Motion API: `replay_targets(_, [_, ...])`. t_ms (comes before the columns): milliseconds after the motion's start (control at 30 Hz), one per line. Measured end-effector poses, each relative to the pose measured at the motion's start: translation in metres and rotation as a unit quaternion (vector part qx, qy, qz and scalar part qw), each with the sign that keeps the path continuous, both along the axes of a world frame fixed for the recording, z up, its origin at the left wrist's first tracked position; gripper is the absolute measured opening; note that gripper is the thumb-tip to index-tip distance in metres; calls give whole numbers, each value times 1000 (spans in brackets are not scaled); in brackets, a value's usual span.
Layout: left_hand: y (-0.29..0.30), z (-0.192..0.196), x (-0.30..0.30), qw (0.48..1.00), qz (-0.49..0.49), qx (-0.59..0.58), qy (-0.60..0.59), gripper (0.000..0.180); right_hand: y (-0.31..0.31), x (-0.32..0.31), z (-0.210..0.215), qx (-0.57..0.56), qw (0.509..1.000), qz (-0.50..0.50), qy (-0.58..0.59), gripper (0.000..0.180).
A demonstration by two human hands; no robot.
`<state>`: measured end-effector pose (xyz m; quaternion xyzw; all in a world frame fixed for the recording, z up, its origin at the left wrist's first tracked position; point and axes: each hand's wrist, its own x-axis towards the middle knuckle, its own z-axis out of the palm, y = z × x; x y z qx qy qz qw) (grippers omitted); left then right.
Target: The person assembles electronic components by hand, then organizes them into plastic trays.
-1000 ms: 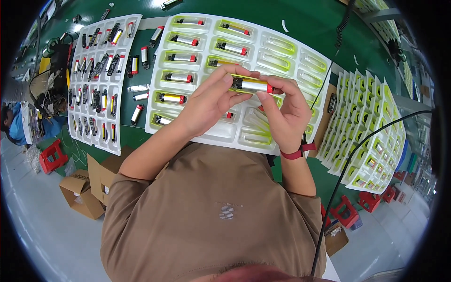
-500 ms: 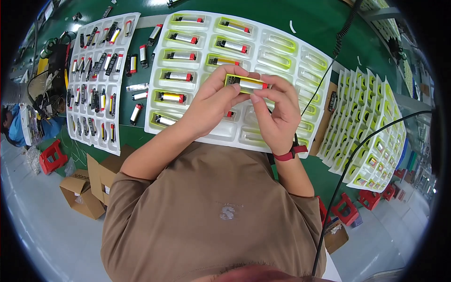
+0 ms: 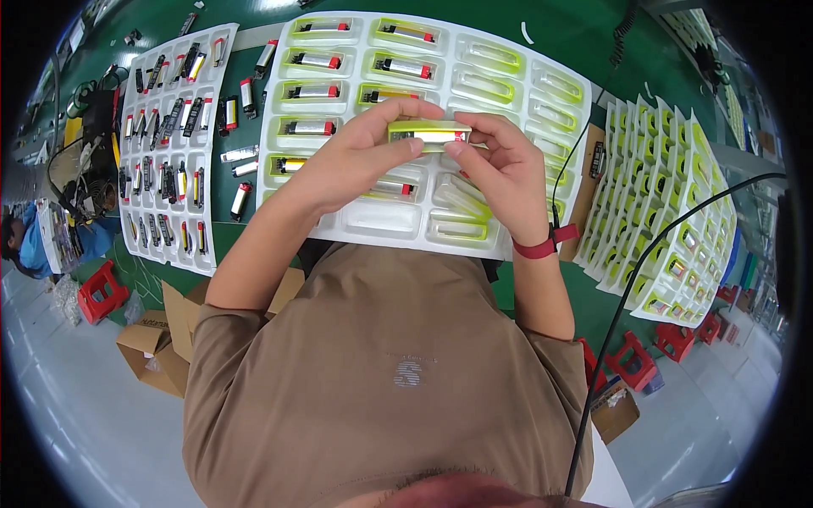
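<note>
My left hand (image 3: 366,151) and my right hand (image 3: 511,169) pinch the two ends of a yellow-green clear case (image 3: 429,127) between thumbs and fingers. Inside it lies a silver battery cell (image 3: 440,137) with a red end toward my right hand. The case is above a large white moulded tray (image 3: 381,222). In the tray's left columns, similar cases hold silver or yellow cells with red ends, such as one cell (image 3: 402,68) near the top. The right columns hold cases with no cells visible in them, like this case (image 3: 483,86). A red band circles my right wrist.
On the left, another white tray (image 3: 176,140) carries many loose battery assemblies, with a few loose cells (image 3: 240,199) beside it on the green table. Stacked trays of yellow-green cases (image 3: 652,203) stand on the right. A black cable (image 3: 656,254) hangs across the right side.
The case has tipped and become more level between my hands, which have moved slightly up and left. My right thumb now presses along its near edge. The whole view has shifted a little.
</note>
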<state>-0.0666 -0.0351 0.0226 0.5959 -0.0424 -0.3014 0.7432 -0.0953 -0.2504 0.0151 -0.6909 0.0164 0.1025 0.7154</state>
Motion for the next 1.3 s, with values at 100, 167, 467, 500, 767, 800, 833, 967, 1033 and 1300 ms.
replay_targets(100, [3, -9, 4, 993, 6, -102, 52, 41, 0, 0, -1, -17, 1000, 7, -23, 37])
replay_targets(167, [5, -14, 8, 985, 5, -147, 88, 43, 0, 0, -1, -34, 998, 10, -44, 36])
replay_targets(467, [3, -18, 10, 975, 6, -186, 120, 40, 6, -7, -1, -126, 960, -73, -241, 33])
replay_targets(500, [1, -19, 10, 973, 24, -188, 134, 39, 9, -8, 5, -184, 944, -81, -261, 33])
replay_targets(767, [-7, -26, 2, 963, 36, -241, 118, 46, 8, -3, 9, -253, 919, -117, -277, 33])
replay_targets(800, [-7, -28, 2, 959, 30, -257, 112, 47, 8, -4, 4, -215, 939, -128, -237, 32])
replay_targets(833, [-8, -28, 2, 955, 22, -275, 108, 48, 8, -3, 1, -177, 955, -139, -194, 32])
replay_targets(967, [-15, -22, 1, 980, 24, -190, 46, 48, 12, 2, 2, -142, 965, -161, -153, 31])
replay_targets(1033, [-17, -21, 0, 987, 44, -157, 11, 46, 12, 5, -1, -59, 982, -160, -85, 29])
replay_targets(1300, [-12, -16, 2, 994, 71, -86, 1, 43, 4, 4, 11, 68, 983, -153, -75, 18])
